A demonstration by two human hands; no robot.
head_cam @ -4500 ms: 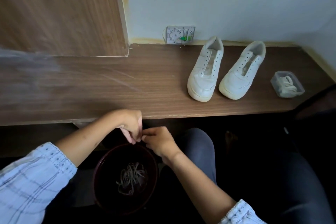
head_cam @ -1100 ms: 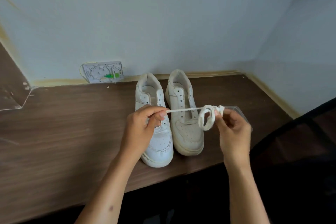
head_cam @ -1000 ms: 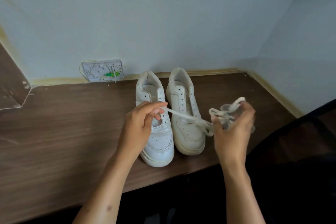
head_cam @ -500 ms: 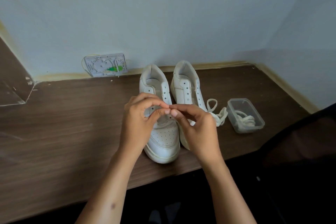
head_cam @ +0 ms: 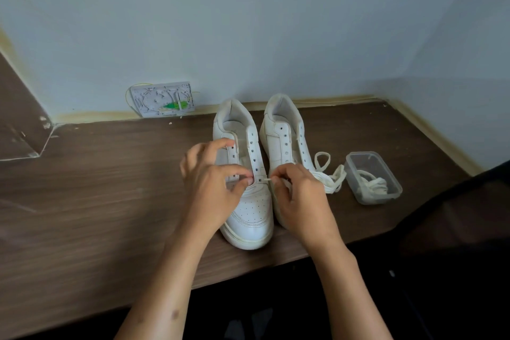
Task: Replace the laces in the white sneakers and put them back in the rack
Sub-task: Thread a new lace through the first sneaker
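1. The left hand (head_cam: 212, 190) hovers over the near half of the left sneaker (head_cam: 245, 179), thumb and forefinger pinched together at the lowest eyelets; the flap or the lace may be between them, but I cannot tell which.
2. The right hand (head_cam: 299, 196) sits just beside it, to its right, with fingers curled and pinching the tip of a white lace (head_cam: 328, 174) that points at the left sneaker's lowest right eyelet.
3. From the right hand, the rest of that lace trails away to its far right and lies in loose loops on the desk (head_cam: 96, 201), between the right sneaker (head_cam: 284, 141) and a clear plastic tub (head_cam: 386, 171).
4. The right sneaker stands partly under and beyond the right hand, touching or nearly touching the left sneaker, and both point their toes toward the person.
5. None of the visible eyelets on either sneaker has a lace through it.
6. The tub rests well to the right of the right hand, near the desk's front edge, with another bundled white lace (head_cam: 372, 188) inside.
7. Beyond the left hand, against the wall, a small white wall plate (head_cam: 162, 99) with thin wires and a green spot sits at the level of the desk's back edge.
8. Both bare forearms reach in from the near edge of the desk.
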